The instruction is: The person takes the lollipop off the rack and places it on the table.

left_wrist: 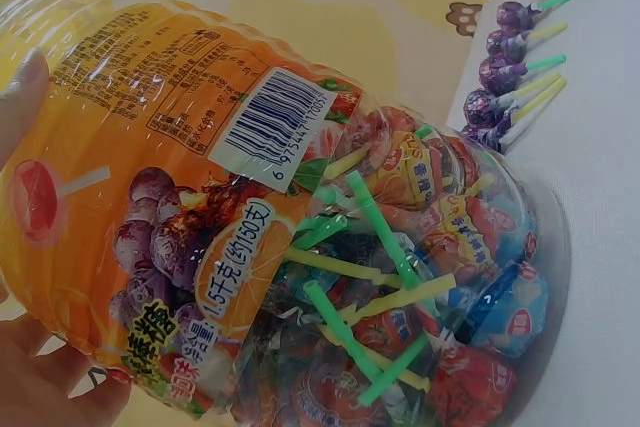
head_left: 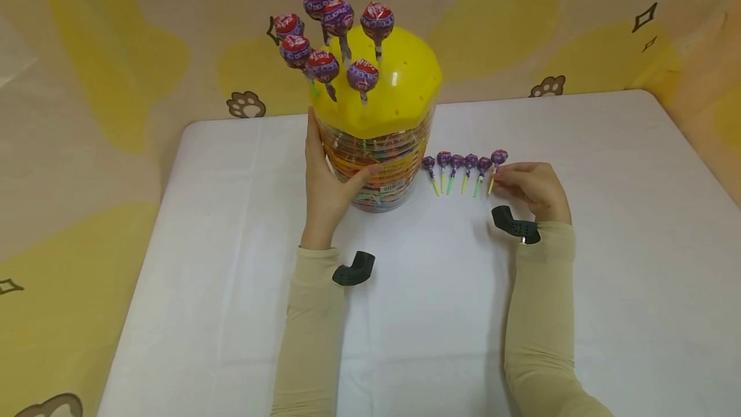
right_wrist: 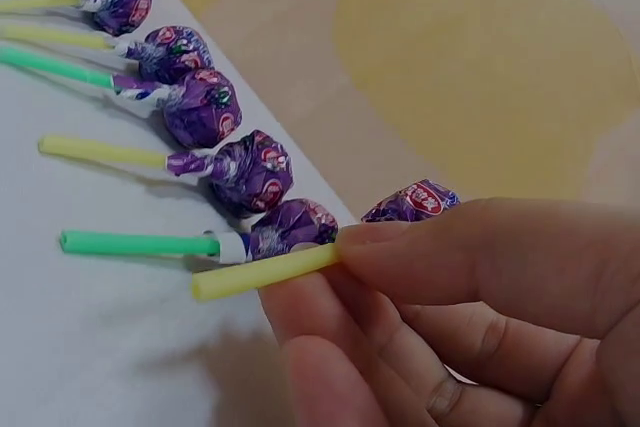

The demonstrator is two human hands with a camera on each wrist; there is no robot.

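Observation:
A clear plastic candy jar (head_left: 405, 169) with a yellow domed lid (head_left: 405, 82) stands on the table. Its orange label (left_wrist: 100, 137) faces the left wrist view, and wrapped lollipops with green and yellow sticks show inside. My left hand (head_left: 327, 188) grips the jar's left side, thumb across the front; some fingers are hidden behind it. Several purple-and-red lollipops (head_left: 363, 76) stand upright in the lid. To the jar's right, my right hand (head_left: 538, 188) pinches a purple lollipop (head_left: 499, 157) by its yellow stick (right_wrist: 265, 272), beside a row of similar purple lollipops (right_wrist: 250, 172).
A white cloth covers the table (head_left: 417, 327). Behind it hangs a yellow and beige patterned backdrop (head_left: 492, 31). Small holes dot the lid's right part. Each wrist carries a black camera mount (head_left: 515, 224).

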